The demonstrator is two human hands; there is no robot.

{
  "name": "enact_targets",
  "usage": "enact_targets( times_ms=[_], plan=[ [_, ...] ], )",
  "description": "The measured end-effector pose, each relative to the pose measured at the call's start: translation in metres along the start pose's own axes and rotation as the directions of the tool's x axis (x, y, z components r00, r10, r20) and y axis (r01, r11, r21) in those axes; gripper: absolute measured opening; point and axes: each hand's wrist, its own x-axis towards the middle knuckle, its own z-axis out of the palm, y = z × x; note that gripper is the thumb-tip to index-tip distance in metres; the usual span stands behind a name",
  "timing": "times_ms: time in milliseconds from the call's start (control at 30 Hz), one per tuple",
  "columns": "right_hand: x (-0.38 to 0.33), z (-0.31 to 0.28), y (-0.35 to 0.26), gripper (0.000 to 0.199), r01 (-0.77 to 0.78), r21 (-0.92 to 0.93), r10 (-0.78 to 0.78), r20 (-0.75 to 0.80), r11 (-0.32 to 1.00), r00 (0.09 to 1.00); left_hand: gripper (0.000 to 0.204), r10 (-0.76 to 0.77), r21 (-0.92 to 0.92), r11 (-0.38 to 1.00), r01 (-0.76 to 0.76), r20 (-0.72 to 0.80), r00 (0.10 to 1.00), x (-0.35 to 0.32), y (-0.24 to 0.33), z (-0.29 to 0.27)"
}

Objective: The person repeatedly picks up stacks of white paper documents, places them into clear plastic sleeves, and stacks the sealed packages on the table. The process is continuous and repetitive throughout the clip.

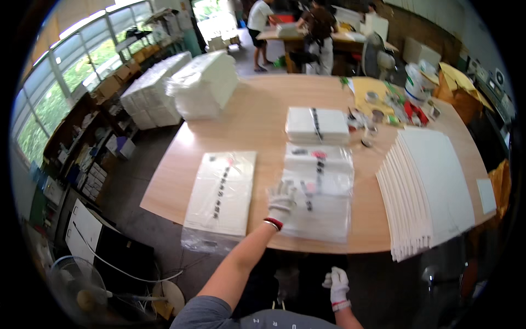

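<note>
clear bag: lying flat mid-surface, see-through plastic with dark and pink print, left hand resting on its near left part
second bag: sitting just left of it, white sheets inside, near end hanging over the edge
wrapped white stack: sitting right behind the clear bag, dark strip running across
cardboard boxes: sitting by the windows, brown

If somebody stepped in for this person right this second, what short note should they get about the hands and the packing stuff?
Left hand, gloved: flat on the clear plastic bags mid-table, holding nothing.
Right hand, gloved: below the table edge, empty as far as can be seen.
Bagged white pack lies left of the hand, overhanging the table's near edge. Another white bundle sits behind the bags. Fanned white sheets lie at right.
Done: one pack looks bagged.
Left: the sheets remain unbagged.
</note>
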Motion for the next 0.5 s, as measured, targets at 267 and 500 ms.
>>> enact_targets(
  times_ms=[267, 500],
  plan=[
    [0.006, -0.022, 0.004, 0.029, -0.015, 0.057, 0.016, -0.02, 0.998, 1.0, 0.021, -0.013, -0.396, 0.913, 0.103, 0.224, 0.974, -0.052, 0.02, -0.026],
    [0.0, -0.021, 0.0, 0.03, -0.047, 0.094, 0.051, -0.036, 0.994, 0.998, 0.017, 0.126, -0.025, 0.992, -0.124, 0.125, 0.984, -0.025, 0.05, -0.034]
  ],
)
